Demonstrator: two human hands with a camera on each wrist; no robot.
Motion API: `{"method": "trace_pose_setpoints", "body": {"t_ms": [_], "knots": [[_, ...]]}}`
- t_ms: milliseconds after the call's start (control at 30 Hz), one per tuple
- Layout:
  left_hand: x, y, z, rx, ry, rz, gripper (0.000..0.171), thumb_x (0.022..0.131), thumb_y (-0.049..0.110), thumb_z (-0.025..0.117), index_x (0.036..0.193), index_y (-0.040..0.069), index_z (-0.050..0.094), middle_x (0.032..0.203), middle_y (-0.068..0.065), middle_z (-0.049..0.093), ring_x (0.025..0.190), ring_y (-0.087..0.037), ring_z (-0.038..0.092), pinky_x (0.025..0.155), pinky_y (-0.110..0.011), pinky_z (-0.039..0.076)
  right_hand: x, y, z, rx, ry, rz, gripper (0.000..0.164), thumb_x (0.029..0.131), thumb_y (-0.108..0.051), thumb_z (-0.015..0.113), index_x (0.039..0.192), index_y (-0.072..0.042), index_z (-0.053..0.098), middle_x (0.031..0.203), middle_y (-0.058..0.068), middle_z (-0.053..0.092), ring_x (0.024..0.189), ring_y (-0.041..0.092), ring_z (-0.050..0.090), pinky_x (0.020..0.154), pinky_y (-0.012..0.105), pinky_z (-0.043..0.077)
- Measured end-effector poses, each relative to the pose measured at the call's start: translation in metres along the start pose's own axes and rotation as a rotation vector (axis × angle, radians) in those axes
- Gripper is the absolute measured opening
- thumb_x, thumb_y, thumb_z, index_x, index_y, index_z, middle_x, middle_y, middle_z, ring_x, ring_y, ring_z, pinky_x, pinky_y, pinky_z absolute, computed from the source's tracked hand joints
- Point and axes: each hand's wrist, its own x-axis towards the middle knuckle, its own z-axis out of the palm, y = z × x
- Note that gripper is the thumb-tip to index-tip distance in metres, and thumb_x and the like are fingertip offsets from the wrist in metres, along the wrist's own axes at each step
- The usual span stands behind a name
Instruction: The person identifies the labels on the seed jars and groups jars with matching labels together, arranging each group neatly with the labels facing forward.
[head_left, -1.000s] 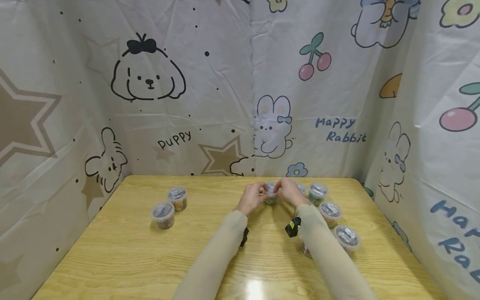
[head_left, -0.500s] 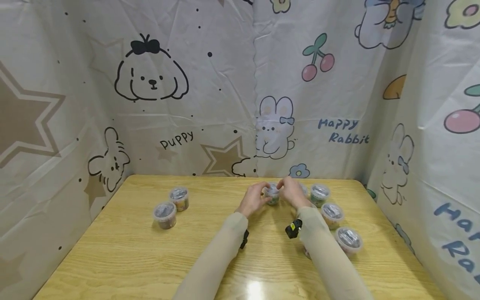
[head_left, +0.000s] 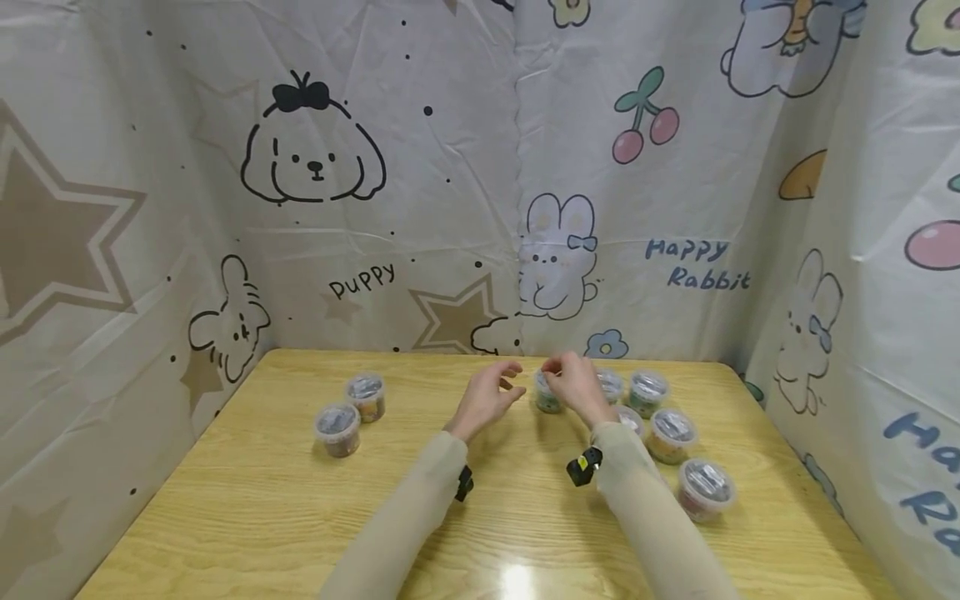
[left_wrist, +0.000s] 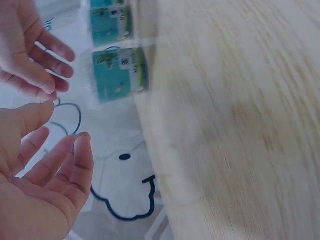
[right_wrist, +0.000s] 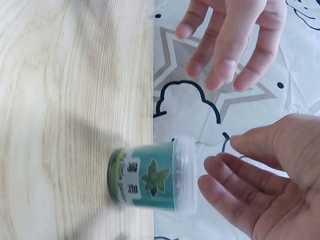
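Note:
A small plastic tub [head_left: 548, 401] with a clear lid stands upright at the back of the wooden table. Its teal label shows a green leaf on the tub [right_wrist: 157, 177] in the right wrist view. My right hand [head_left: 579, 390] is just above and beside it, and the relaxed fingers [right_wrist: 220, 192] lie close to the lid without gripping it. To the left of the tub, my left hand [head_left: 483, 402] hangs over the table, thumb and fingers spread around nothing. In the left wrist view, teal-labelled tubs [left_wrist: 120, 75] stand in a row beyond both hands.
On the right, several more lidded tubs stand grouped, including one at the back [head_left: 648, 392], one mid-right [head_left: 672, 435] and one nearest me [head_left: 706, 490]. Two tubs [head_left: 337, 429] stand at the left. A printed curtain [head_left: 450, 208] encloses the table [head_left: 300, 517].
My left hand has drawn away from the tub to the left and opened wider. The right hand's fingers have come off the tub, which stays in place. The head view has turned slightly left.

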Motion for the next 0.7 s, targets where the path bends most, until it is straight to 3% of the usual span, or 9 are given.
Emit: {"method": "trace_pose_setpoints", "body": {"t_ms": [367, 533, 700], "knots": [[-0.016, -0.017, -0.03, 0.071, 0.06, -0.01, 0.015, 0.094, 0.021, 0.067, 0.106, 0.011, 0.068, 0.101, -0.007, 0.072, 0.09, -0.02, 0.067, 0.078, -0.036, 0.056, -0.005, -0.012, 0.015, 0.048, -0.027, -0.108, 0.008, 0.091, -0.012, 0.067, 0.093, -0.007, 0.073, 0.09, 0.006, 0.073, 0.082, 0.018, 0.066, 0.076, 0.036, 0.055], [-0.025, -0.021, -0.041, 0.091, 0.07, 0.006, 0.009, 0.094, 0.021, 0.067, 0.089, 0.015, 0.069, 0.082, 0.002, 0.069, 0.073, -0.011, 0.061, 0.068, -0.03, 0.052, -0.008, -0.021, 0.02, 0.027, -0.045, -0.176, 0.008, 0.091, -0.015, 0.068, 0.091, -0.01, 0.074, 0.088, 0.001, 0.073, 0.079, 0.015, 0.066, 0.075, 0.035, 0.055], [-0.036, -0.025, -0.052, 0.092, 0.095, 0.008, 0.011, 0.094, 0.021, 0.067, 0.085, 0.015, 0.07, 0.076, 0.002, 0.068, 0.065, -0.008, 0.058, 0.061, -0.027, 0.05, -0.013, -0.031, 0.029, 0.059, -0.103, -0.245, 0.008, 0.093, -0.015, 0.067, 0.092, -0.011, 0.074, 0.087, 0.0, 0.072, 0.079, 0.012, 0.065, 0.073, 0.033, 0.055]]}}
